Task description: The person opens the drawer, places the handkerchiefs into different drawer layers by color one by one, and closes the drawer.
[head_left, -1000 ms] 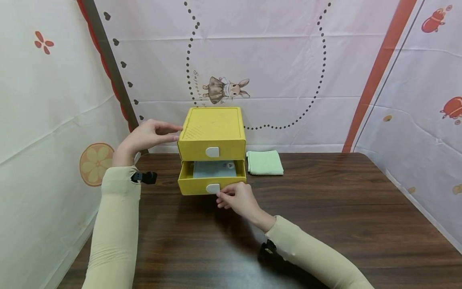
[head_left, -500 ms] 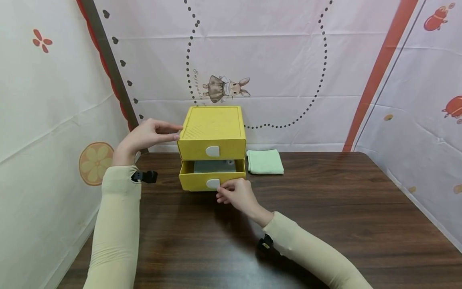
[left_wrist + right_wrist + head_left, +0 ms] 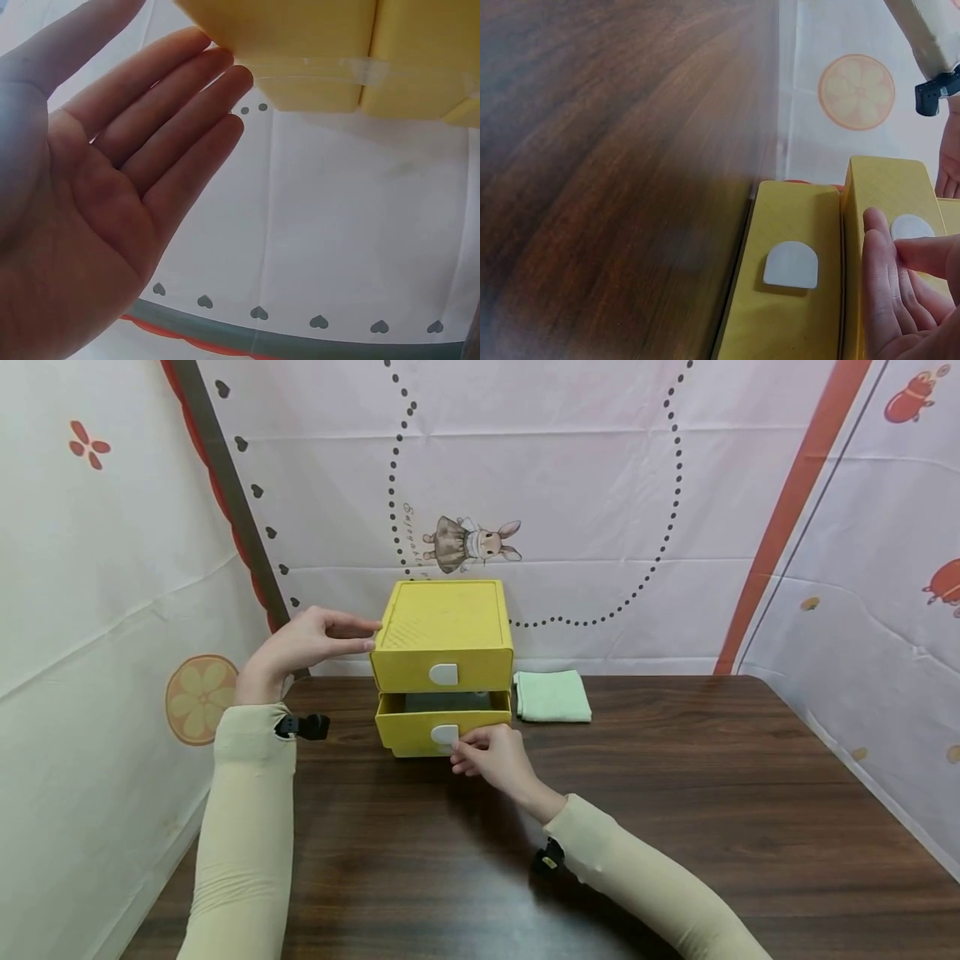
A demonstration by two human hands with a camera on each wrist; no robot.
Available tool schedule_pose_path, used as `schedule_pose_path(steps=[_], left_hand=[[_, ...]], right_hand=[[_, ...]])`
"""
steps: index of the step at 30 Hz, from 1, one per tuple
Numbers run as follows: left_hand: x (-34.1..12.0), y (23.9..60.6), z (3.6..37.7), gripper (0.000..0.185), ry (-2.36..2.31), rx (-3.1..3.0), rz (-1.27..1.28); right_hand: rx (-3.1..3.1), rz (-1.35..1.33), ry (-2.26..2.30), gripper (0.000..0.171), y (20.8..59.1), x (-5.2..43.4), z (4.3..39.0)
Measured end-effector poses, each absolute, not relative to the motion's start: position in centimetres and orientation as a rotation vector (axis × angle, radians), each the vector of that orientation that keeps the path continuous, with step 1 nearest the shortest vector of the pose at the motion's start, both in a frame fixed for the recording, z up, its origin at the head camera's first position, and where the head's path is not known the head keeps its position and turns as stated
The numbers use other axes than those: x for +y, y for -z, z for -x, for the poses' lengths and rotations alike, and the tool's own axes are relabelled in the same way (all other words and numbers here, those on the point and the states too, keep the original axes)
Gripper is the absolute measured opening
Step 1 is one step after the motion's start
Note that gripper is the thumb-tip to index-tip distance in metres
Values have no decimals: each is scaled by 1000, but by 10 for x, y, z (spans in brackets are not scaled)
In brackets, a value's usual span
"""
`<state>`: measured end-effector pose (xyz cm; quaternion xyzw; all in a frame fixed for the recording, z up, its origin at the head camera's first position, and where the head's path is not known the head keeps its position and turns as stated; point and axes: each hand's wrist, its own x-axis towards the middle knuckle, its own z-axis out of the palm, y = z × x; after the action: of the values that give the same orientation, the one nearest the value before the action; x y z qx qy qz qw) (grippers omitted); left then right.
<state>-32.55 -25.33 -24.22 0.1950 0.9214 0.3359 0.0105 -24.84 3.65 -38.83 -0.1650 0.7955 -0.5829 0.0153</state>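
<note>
The middle drawer (image 3: 408,732) is located just beyond and left of the right hand (image 3: 497,764), which is the nearer one; its knob (image 3: 445,733) is pinched by thumb and fingertips. Drawer is set partly out of the box (image 3: 450,610); its long front runs crosswise, leftward from the fingertips, while its sliding line points away from the right hand, so any push or pull is judged to depend on that line. Left hand (image 3: 307,639) is held with fingers extended, thumb apart, tips at the box's side; pressure cannot be told. Bottom drawer (image 3: 799,214), below the right hand, is set farther back. Cloth (image 3: 552,696) is laid beyond the right hand.
</note>
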Motion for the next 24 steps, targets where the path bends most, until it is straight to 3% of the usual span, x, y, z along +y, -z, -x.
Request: schedule_pose_path(steps=[24], left_hand=[[-251,238,326,56,-1047,2849,-564]], right_hand=[[2443,379,1929,18,391,31,264]])
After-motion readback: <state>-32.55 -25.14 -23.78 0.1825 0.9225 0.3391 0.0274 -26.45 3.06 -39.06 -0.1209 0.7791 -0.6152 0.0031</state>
